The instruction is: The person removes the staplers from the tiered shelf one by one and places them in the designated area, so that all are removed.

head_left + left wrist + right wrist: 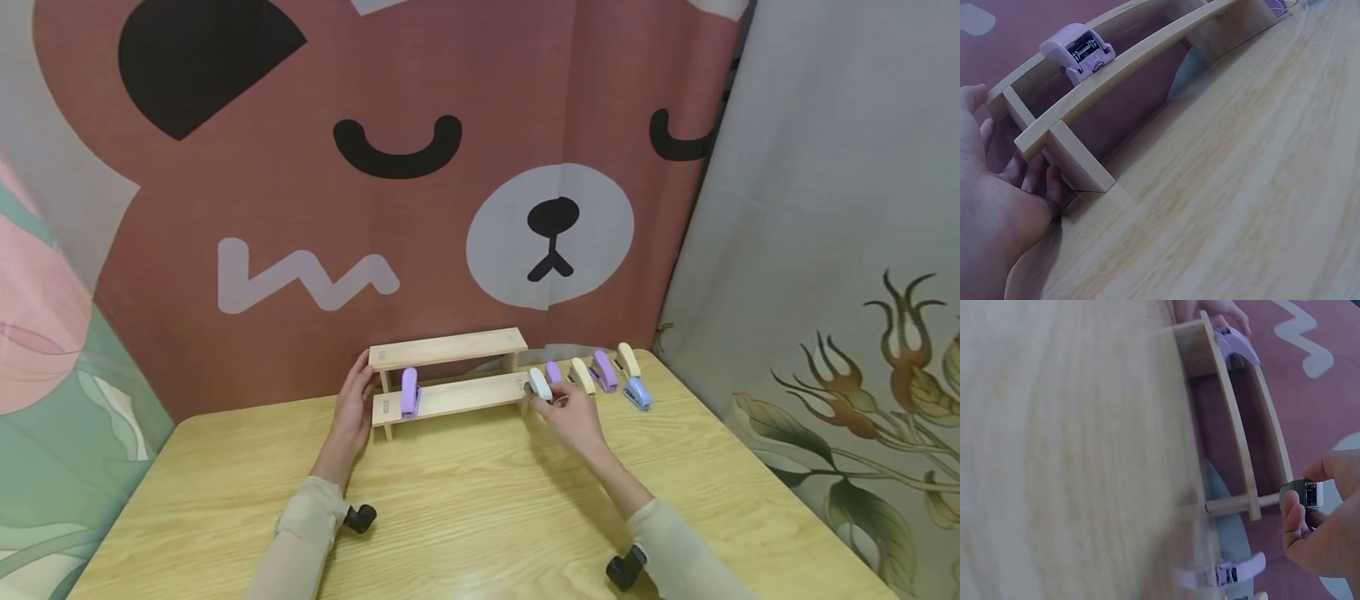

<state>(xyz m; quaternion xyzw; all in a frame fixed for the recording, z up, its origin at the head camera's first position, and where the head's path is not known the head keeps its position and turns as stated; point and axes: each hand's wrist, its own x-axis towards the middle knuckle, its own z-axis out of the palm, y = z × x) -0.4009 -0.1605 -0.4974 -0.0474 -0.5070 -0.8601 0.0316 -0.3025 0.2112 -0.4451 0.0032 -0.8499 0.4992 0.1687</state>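
Note:
In the head view a two-tier wooden shelf (465,398) stands at the back of the table. My left hand (352,408) lies along the shelf's left end, its fingers (1032,172) touching the side by the leg. A purple stapler (409,392) stands on the left part of the lower board, also seen in the left wrist view (1079,53). Between thumb and fingers my right hand (573,419) pinches a white stapler (539,384) with a grey base, just by the lower board's right end. Whether the stapler touches the board I cannot tell.
Right of the shelf stand more staplers: a purple one (553,372), a cream one (582,376), another purple one (603,371), a second cream one (627,360) and a blue one (638,393). A bear-print curtain (450,225) hangs behind the table (450,517).

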